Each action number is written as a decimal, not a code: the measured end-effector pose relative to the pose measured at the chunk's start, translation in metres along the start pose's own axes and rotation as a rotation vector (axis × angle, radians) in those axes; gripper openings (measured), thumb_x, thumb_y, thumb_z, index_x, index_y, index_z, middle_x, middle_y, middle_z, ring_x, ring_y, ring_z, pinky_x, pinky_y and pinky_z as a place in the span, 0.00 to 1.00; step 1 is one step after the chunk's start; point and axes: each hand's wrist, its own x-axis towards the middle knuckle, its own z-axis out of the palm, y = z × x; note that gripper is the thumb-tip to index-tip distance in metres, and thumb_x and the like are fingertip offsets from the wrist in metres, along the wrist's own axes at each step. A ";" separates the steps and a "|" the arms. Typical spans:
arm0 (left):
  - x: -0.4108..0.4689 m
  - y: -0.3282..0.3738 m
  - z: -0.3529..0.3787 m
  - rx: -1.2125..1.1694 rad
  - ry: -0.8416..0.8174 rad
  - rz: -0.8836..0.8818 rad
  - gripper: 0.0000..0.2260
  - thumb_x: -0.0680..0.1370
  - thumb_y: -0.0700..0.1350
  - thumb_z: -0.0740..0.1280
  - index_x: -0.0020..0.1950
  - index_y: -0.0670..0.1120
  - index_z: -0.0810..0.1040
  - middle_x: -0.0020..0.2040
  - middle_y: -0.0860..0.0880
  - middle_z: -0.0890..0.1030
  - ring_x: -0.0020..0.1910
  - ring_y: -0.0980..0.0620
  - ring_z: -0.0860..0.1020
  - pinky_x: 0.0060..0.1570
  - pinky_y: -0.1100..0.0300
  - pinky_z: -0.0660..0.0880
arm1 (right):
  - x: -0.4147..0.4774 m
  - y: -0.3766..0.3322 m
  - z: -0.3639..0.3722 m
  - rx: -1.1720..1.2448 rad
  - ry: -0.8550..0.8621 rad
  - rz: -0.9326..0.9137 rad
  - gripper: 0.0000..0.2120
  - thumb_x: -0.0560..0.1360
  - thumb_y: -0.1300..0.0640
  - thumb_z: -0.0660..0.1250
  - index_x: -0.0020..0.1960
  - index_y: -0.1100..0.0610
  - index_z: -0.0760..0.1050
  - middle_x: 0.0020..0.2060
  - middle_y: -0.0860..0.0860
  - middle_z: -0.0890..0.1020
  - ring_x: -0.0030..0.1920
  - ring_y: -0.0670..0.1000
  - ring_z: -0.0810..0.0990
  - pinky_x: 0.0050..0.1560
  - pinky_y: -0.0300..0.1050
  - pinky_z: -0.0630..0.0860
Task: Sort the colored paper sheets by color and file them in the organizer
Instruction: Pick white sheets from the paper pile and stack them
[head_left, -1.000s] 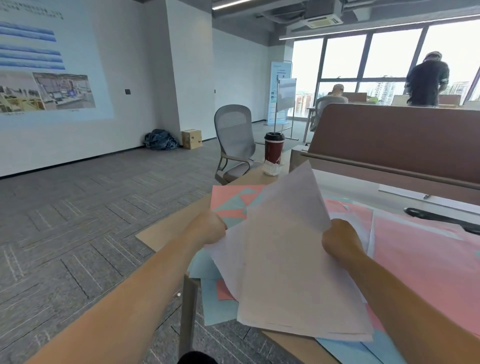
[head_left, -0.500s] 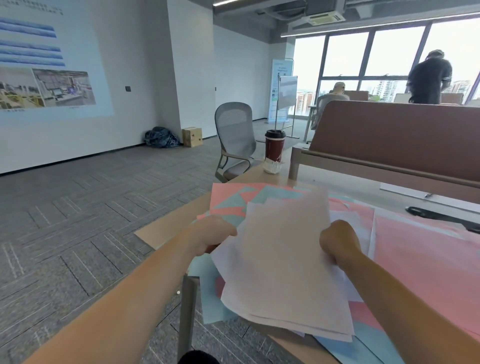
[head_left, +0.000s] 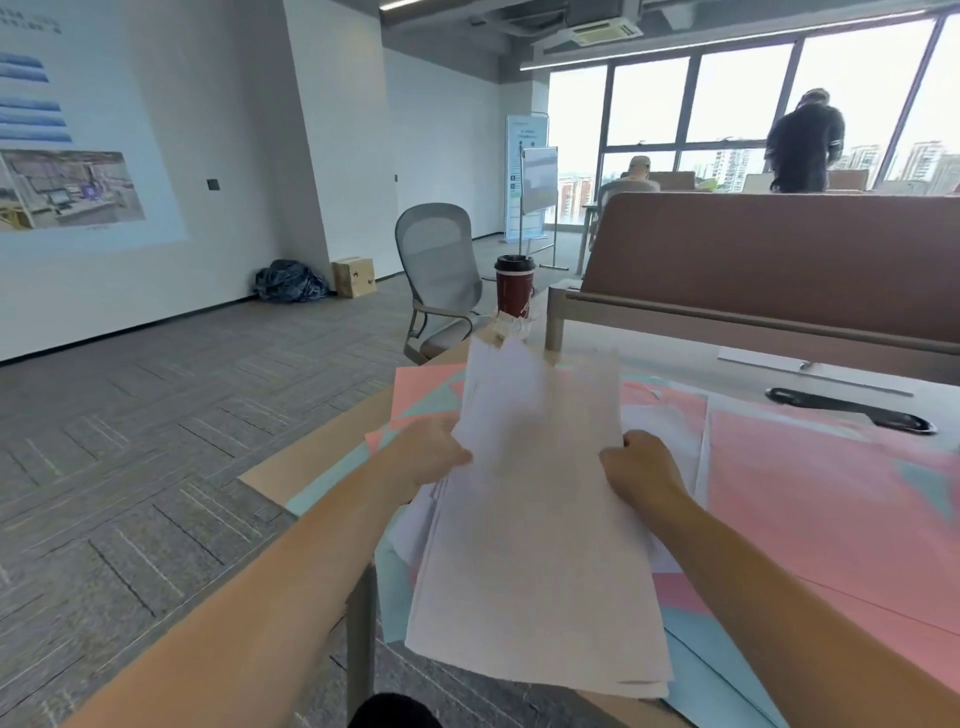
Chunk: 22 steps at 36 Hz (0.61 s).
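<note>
A stack of white sheets is held above the near corner of the table, tilted so that its far end is raised and its near end hangs over the table's edge. The stack's upper part is blurred, and several sheet edges are fanned out unevenly there. The stack's left edge is gripped by the left hand, with the fingers curled around the paper. Its right edge is gripped by the right hand, clenched on the sheets.

Beneath and around the stack, pink sheets and blue sheets are spread over the tabletop, overlapping one another. A black flat object is seen on the table beyond the pink paper. A red cup with a black lid is placed at the table's far corner, beside a brown divider panel. A grey office chair is seen behind the cup, and a cardboard box is set against the wall.
</note>
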 end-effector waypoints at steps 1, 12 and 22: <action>-0.006 0.003 -0.004 -0.055 -0.002 0.031 0.17 0.78 0.36 0.66 0.66 0.45 0.75 0.59 0.48 0.79 0.58 0.47 0.77 0.55 0.57 0.75 | 0.000 0.000 -0.004 0.034 0.034 -0.011 0.09 0.75 0.62 0.62 0.36 0.58 0.67 0.33 0.52 0.73 0.33 0.51 0.71 0.31 0.43 0.63; -0.038 0.036 -0.040 -0.496 0.089 0.277 0.17 0.81 0.37 0.64 0.69 0.46 0.73 0.62 0.53 0.79 0.64 0.51 0.75 0.70 0.54 0.65 | -0.012 -0.040 -0.046 0.745 -0.179 -0.048 0.18 0.70 0.51 0.77 0.55 0.60 0.81 0.48 0.56 0.86 0.49 0.60 0.85 0.55 0.59 0.81; -0.036 0.064 -0.048 -0.671 0.163 0.349 0.23 0.74 0.49 0.74 0.67 0.43 0.75 0.62 0.51 0.81 0.63 0.52 0.77 0.67 0.53 0.68 | -0.020 -0.076 -0.069 0.689 -0.044 -0.268 0.06 0.74 0.61 0.71 0.50 0.60 0.84 0.45 0.54 0.87 0.47 0.59 0.86 0.53 0.58 0.82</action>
